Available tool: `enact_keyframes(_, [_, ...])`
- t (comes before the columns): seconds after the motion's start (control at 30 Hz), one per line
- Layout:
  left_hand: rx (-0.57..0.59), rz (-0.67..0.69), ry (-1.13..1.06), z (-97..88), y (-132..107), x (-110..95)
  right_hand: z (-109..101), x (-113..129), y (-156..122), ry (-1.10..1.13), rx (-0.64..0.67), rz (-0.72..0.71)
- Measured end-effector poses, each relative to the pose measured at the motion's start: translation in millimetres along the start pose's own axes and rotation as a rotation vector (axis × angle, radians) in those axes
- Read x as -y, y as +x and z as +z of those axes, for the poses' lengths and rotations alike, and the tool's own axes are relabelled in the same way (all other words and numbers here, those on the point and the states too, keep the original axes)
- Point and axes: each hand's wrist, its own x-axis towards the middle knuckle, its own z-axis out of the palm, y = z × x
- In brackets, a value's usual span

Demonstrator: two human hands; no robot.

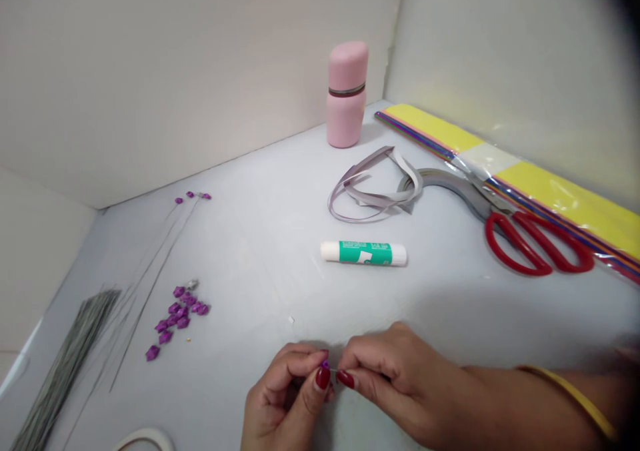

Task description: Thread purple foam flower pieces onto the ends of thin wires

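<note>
My left hand pinches a small purple paper star between thumb and forefinger, which cover most of it. Close beside it, my right hand is closed on a thin wire that reaches toward the star. Whether the wire's tip has gone into the star I cannot tell. To the left lies a loose heap of purple stars with one silvery star at its top. Farther back, thin wires lie with small purple stars at their far ends.
A bundle of grey wires lies at the left, near a white ring. Beyond my hands are a glue stick, curled paper strips, red-handled scissors, a pink bottle and a pack of coloured sheets along the wall.
</note>
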Motion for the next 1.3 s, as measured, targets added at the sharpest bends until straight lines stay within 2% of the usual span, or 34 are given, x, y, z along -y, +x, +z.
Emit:
enact_keyframes(0.8, [0.042,0.023,0.021,-1.3,0.2,0.3,0.7,0.9,-1.8,-0.005,0.01,0.013])
enact_keyframes(1.0, [0.009,0.007,0.023,0.3,-0.2,-1.5,0.1,0.7,1.3,-0.023,0.015,0.022])
enact_keyframes(1.3, [0.021,0.02,0.028,0.8,-0.3,-1.7,0.5,1.5,-2.2,-0.013,0.015,0.022])
